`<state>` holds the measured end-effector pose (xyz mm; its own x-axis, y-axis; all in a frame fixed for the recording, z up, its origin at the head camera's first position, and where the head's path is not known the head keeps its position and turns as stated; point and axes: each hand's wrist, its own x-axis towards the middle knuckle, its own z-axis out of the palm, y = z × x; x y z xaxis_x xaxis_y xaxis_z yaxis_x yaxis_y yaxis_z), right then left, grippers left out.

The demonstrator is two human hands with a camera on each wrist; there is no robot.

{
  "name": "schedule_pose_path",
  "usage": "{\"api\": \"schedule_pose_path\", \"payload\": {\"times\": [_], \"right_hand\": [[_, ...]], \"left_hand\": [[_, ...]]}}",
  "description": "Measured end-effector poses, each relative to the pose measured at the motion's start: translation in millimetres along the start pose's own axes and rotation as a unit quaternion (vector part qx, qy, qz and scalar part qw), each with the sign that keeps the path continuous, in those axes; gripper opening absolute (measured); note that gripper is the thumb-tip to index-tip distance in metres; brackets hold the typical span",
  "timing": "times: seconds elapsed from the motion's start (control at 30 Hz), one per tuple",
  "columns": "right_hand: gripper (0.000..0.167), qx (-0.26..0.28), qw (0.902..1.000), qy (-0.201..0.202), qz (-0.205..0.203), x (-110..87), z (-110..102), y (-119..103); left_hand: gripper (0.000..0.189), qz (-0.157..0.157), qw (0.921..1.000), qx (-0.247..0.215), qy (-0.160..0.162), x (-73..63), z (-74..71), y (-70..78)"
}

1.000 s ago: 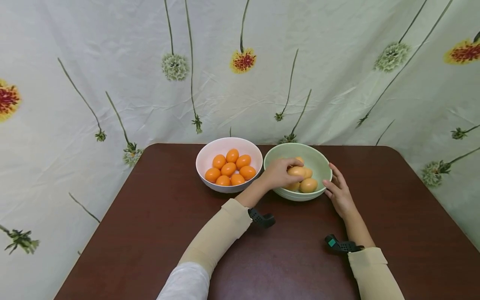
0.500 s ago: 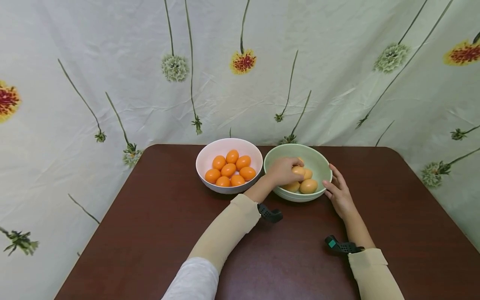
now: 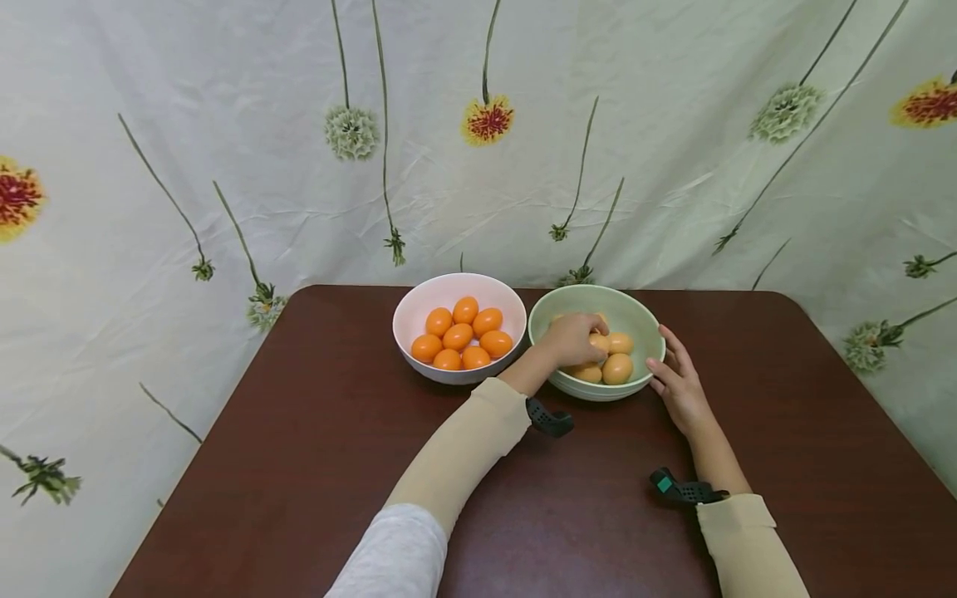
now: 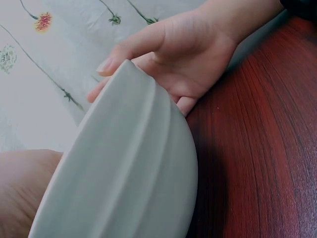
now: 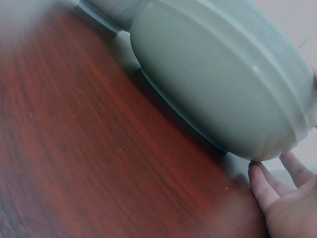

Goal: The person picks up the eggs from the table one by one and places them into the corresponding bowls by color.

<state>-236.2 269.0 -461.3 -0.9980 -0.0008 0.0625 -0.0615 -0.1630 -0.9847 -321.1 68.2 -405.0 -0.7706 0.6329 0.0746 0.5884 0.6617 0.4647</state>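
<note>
In the head view my left hand (image 3: 571, 339) reaches into the green bowl (image 3: 635, 322), its fingers and thumb around a tan egg (image 3: 600, 341). Other tan eggs (image 3: 617, 369) lie near it in the bowl, some partly hidden behind the hand. At the bowl's right side my right hand (image 3: 680, 390) grips the rim. The left wrist view has that thumb over the rim and fingers under the bowl's outer wall (image 4: 133, 163). From the right wrist, fingertips (image 5: 255, 168) touch the low outer side of the bowl; its inside is hidden there.
A pink-white bowl (image 3: 407, 320) stands just left of the green one, holding several glossy orange egg-shaped things (image 3: 457, 336). Both bowls are near the back edge of the dark red-brown table (image 3: 299, 465). A flower-printed cloth (image 3: 284, 108) hangs behind it.
My left hand has moved down and slightly right, lowering the held tan egg among the others. The egg on the right now sits clearer of the fingers. My right hand keeps its place on the bowl.
</note>
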Motion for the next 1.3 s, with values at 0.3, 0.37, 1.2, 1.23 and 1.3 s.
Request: {"api": "schedule_pose_path", "payload": {"times": [0.3,0.37,1.2,1.23,1.3], "right_hand": [[0.065,-0.001,1.0000,0.003,0.001,0.9,0.1,-0.9],[0.065,-0.001,1.0000,0.003,0.001,1.2,0.1,-1.0],[0.065,0.004,1.0000,0.005,0.001,1.1,-0.7,1.3],[0.065,0.004,1.0000,0.005,0.001,1.0,-0.5,1.2],[0.065,0.004,1.0000,0.005,0.000,0.6,-0.3,1.3]], "left_hand": [[0.033,-0.012,0.9991,0.013,-0.039,2.7,1.9,-0.3],[0.031,-0.015,0.9988,0.017,-0.043,2.9,2.4,-0.7],[0.028,-0.026,0.9993,0.021,0.019,-2.0,4.8,-1.8],[0.028,-0.024,0.9992,0.017,0.027,-3.2,4.7,-2.1],[0.027,-0.024,0.9991,0.002,0.035,-6.7,3.8,-3.0]]}}
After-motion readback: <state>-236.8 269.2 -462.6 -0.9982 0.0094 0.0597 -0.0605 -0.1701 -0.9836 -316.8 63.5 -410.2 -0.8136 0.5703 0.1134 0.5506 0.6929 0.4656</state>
